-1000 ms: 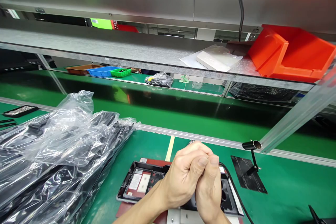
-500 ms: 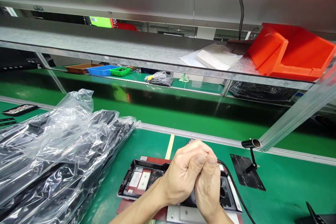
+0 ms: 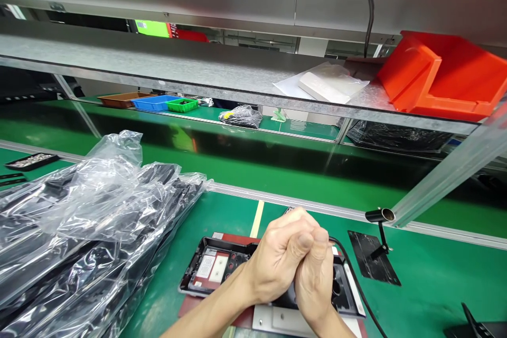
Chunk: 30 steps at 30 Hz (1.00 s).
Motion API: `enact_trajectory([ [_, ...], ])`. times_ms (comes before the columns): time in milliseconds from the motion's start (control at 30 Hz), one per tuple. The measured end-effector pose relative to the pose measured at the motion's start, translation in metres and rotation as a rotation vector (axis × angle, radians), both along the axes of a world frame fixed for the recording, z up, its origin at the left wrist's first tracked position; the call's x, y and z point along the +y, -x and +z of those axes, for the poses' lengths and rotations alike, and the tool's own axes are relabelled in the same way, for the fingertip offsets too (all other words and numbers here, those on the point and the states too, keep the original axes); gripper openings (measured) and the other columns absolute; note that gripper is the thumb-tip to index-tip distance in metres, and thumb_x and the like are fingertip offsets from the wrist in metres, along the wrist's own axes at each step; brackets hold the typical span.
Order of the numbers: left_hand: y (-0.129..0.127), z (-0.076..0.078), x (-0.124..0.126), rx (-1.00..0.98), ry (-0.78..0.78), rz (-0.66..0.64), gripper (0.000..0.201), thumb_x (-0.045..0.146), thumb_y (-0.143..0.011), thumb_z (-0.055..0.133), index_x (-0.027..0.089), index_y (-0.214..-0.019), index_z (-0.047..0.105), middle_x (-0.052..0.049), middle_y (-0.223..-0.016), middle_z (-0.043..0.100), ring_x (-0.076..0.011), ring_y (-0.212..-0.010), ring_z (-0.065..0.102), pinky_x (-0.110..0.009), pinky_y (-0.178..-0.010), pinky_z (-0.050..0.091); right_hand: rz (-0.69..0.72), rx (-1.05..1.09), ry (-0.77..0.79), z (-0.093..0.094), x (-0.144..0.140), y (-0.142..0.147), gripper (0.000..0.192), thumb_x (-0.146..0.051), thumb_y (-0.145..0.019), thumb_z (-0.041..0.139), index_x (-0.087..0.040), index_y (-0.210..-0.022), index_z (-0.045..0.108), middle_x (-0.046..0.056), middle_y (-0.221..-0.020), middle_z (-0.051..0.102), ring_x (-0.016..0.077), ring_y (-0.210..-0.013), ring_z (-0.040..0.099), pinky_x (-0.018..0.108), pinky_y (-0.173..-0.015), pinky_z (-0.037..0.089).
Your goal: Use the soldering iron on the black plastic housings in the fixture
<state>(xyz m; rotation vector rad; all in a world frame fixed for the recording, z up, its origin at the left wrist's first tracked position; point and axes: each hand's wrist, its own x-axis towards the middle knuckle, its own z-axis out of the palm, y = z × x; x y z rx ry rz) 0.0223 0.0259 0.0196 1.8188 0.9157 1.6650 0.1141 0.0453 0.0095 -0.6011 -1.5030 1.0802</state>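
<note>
My left hand (image 3: pixel 277 259) and my right hand (image 3: pixel 316 280) are cupped together, thumbs side by side and fingers curled inward. Whatever lies between the palms, if anything, is hidden. Both hands are above a black plastic housing (image 3: pixel 190 269), covering its middle. A white label and a pale plate with two small holes show inside its left part. Beneath the housing are a reddish-brown board (image 3: pixel 189 303) and a light metal plate (image 3: pixel 273 319). A black cable (image 3: pixel 358 282) curves along the right side.
Plastic-wrapped black parts (image 3: pixel 99 237) pile up on the left of the green table. To the right stands a black metal stand with a short tube (image 3: pixel 380 215). An orange bin (image 3: pixel 443 84) and a bagged white piece (image 3: pixel 327 86) sit on the shelf above.
The camera view has shifted slightly. My hands keep the same cupped pose over the housing.
</note>
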Motion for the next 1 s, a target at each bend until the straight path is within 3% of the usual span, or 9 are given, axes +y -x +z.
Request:
enact_trajectory([
  [300,0.0004,0.0003,0.0017,0.005,-0.032,-0.004,0.053,0.049,-0.107,0.033,0.012,-0.088,0.066,-0.012,-0.091,0.064,-0.0205,-0.089,0.058,-0.033,-0.081,0.048,-0.031,-0.002,-0.009,-0.0045,0.0015,-0.0009,0.050,-0.055,-0.102,0.039,-0.022,-0.064,0.040,-0.004,-0.056,0.040,0.0105,-0.049,0.033,0.024,-0.044,0.032],
  [500,0.0019,-0.0032,0.0054,-0.022,-0.090,-0.033,0.046,0.044,-0.107,0.037,0.012,-0.087,0.064,-0.011,-0.087,0.062,-0.0212,-0.091,0.060,-0.035,-0.084,0.049,-0.153,-0.065,-0.088,-0.0017,0.0041,0.0004,0.054,-0.060,-0.101,0.035,-0.023,-0.062,0.037,-0.004,-0.058,0.036,0.0113,-0.052,0.031,0.026,-0.044,0.029],
  [633,0.0020,-0.0055,0.0078,-0.034,-0.110,-0.015,0.046,0.043,-0.107,0.036,0.012,-0.086,0.063,-0.011,-0.086,0.061,-0.0213,-0.090,0.059,-0.035,-0.082,0.049,-0.138,-0.084,-0.110,-0.0043,0.0059,0.0002,0.057,-0.061,-0.103,0.026,-0.023,-0.063,0.038,-0.003,-0.059,0.037,0.0115,-0.053,0.032,0.027,-0.046,0.030],
  [1000,-0.0014,-0.0094,0.0100,-0.042,-0.131,0.031,0.048,0.044,-0.107,0.035,0.014,-0.079,0.060,-0.010,-0.084,0.061,-0.0193,-0.084,0.057,-0.034,-0.076,0.047,-0.096,-0.072,-0.109,-0.0072,0.0064,0.0001,0.056,-0.057,-0.105,0.025,-0.022,-0.063,0.037,-0.005,-0.060,0.036,0.0096,-0.052,0.031,0.026,-0.046,0.030],
])
